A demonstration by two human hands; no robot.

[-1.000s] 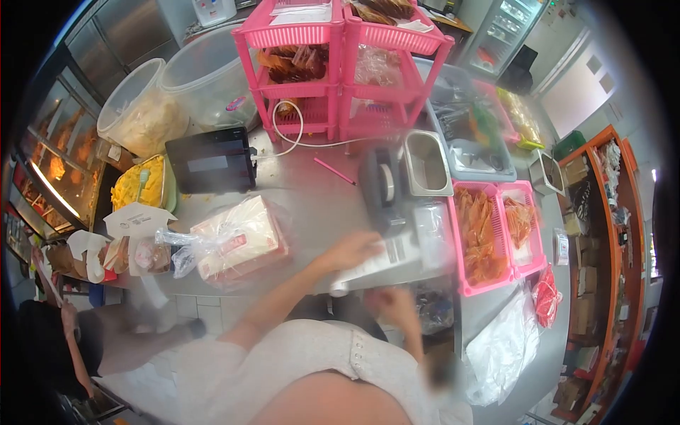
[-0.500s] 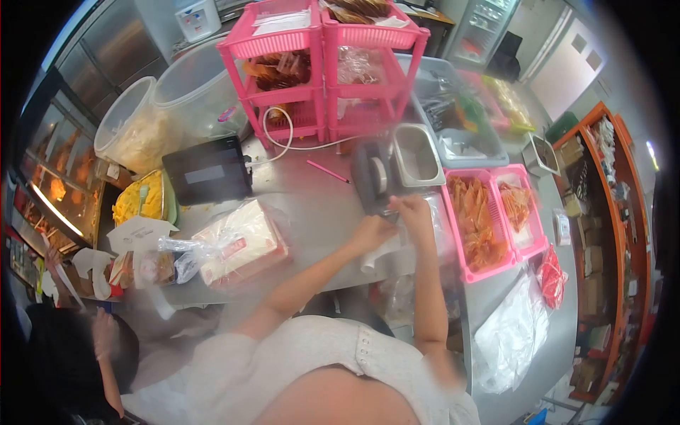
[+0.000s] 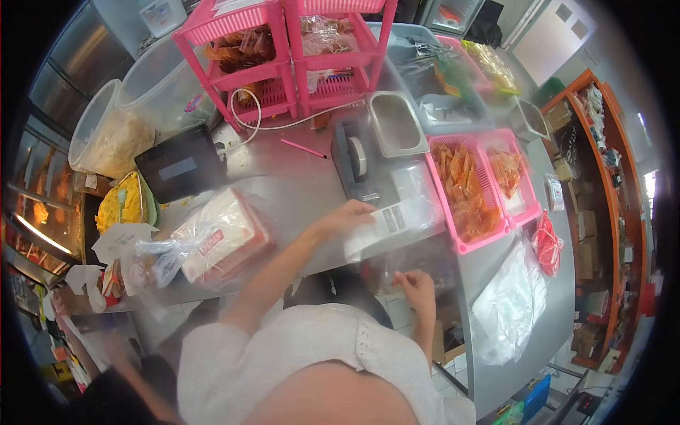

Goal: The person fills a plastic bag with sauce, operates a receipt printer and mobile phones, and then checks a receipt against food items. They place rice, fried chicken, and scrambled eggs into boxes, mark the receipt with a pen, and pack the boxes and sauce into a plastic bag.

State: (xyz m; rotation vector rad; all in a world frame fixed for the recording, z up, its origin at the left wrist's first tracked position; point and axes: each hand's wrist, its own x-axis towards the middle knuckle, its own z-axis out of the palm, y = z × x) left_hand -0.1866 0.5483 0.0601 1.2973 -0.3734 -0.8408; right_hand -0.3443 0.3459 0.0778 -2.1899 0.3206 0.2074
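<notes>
Head view, looking down at a steel counter (image 3: 297, 188). The left hand (image 3: 349, 212) lies flat and open, fingers stretched onto the near end of a white packet (image 3: 391, 219). It presses the packet down rather than gripping it. The packet runs away from the fingertips along the counter edge, just in front of the tape dispenser (image 3: 356, 164).

The right hand (image 3: 418, 287) hangs lower, off the counter edge and near the body, with its fingers loosely curled at a clear bag (image 3: 386, 273). I cannot tell whether it pinches the film or only touches it, as this part is blurred.

I judge the step in hand to be steadying the packet by the dispenser. A next move would call for the left palm to keep it pinned and for a free hand to reach the tape, which sits just beyond the left fingertips.

- **Beyond the dispenser:** a steel pan (image 3: 395, 122).
- **Outboard of the right hand:** pink baskets (image 3: 464, 184) of orange snacks, and loose bags (image 3: 506, 315).
- **Outboard of the left forearm:** a wrapped box (image 3: 216, 244) and a black scale (image 3: 177, 170).
- **Far side:** a pink rack (image 3: 283, 64), clear tubs (image 3: 117, 134) and a pink pen (image 3: 303, 148).
- **Room:** a cramped shop kitchen, with orange shelving (image 3: 602, 212) at the right wall and another person (image 3: 120, 397) low at the left.
</notes>
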